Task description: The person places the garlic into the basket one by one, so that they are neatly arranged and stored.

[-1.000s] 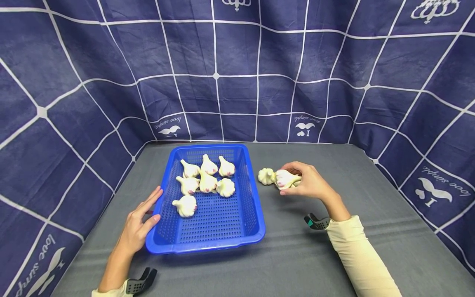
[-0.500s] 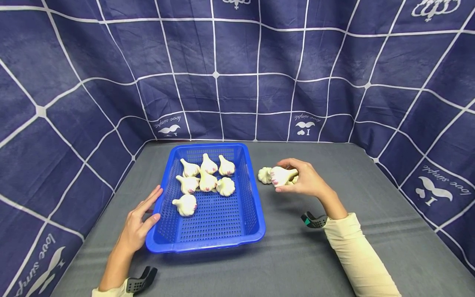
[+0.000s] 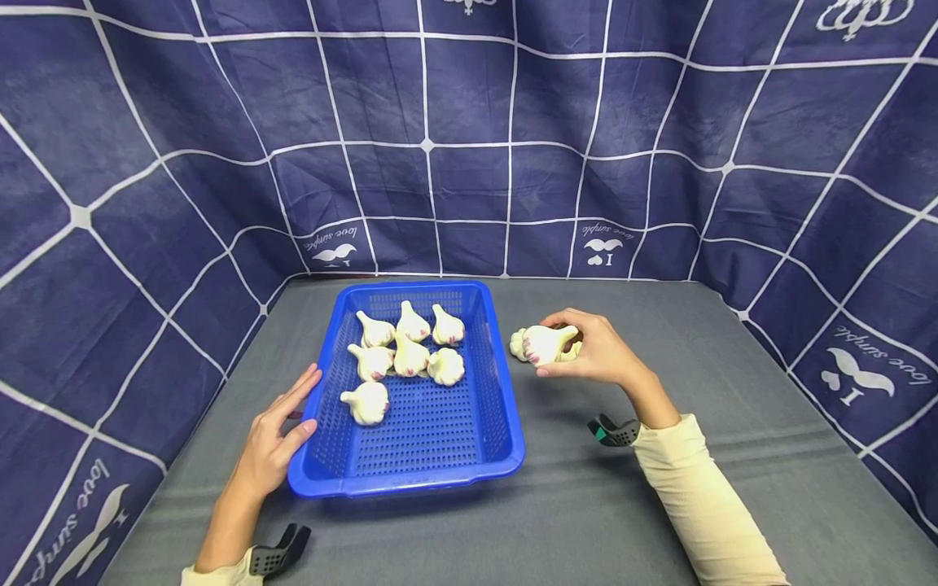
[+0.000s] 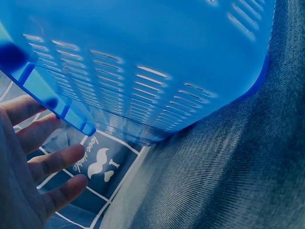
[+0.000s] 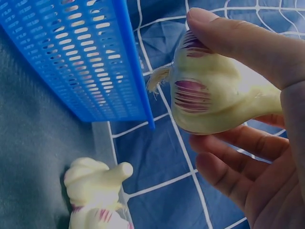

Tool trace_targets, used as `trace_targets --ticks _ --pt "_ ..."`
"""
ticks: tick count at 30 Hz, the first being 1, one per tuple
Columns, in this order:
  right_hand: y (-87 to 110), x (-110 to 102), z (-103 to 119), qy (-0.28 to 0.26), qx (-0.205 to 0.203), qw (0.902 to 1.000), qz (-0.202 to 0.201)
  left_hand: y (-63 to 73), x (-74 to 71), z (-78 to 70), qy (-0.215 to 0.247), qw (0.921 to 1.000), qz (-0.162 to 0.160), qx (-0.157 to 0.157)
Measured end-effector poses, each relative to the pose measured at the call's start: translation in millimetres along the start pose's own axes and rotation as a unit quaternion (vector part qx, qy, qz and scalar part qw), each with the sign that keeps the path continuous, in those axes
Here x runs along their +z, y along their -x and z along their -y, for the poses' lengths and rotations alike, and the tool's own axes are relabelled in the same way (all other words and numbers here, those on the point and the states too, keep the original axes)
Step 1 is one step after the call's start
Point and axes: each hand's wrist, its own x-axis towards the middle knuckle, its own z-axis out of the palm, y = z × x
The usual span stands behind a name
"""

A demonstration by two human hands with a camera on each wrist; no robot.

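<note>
In the head view my right hand (image 3: 602, 352) pinches a white garlic bulb (image 3: 542, 347) with purple streaks, thumb on the near side and fingers on the far side. The right wrist view shows this garlic bulb (image 5: 205, 95) raised, its root end towards the basket. Other garlic bulbs (image 5: 93, 181) lie on the table beneath, partly hidden in the head view. My left hand (image 3: 269, 443) rests at the left rim of a blue plastic basket (image 3: 406, 487), thumb on the rim. In the left wrist view its fingers (image 4: 59, 162) are loosely spread just under the rim.
Inside the basket, several garlic bulbs (image 3: 410, 356) sit towards the back and left; its front right floor (image 3: 440, 431) shows bare. A grey cloth (image 3: 586, 505) covers the table. Behind and beside it hangs a dark blue curtain (image 3: 469, 187) with white lines.
My right hand has lifted the garlic bulb off the group on the table and moved it slightly left towards the basket. The left hand and the basket stay in place.
</note>
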Motion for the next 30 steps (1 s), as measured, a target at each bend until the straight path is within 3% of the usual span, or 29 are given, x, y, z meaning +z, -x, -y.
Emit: trace_targets --ticks 16,30 --pt "-23.0 16.2 20.5 -0.057 -0.007 0.9979 0.029 -0.3 -0.1 0.3 -0.001 1.0000 0.002 -0.008" --pt "-39.2 28.7 33.2 -0.019 -0.044 0.9980 0.040 0.2 -0.4 0.8 -0.007 0.9998 0.006 -0.017"
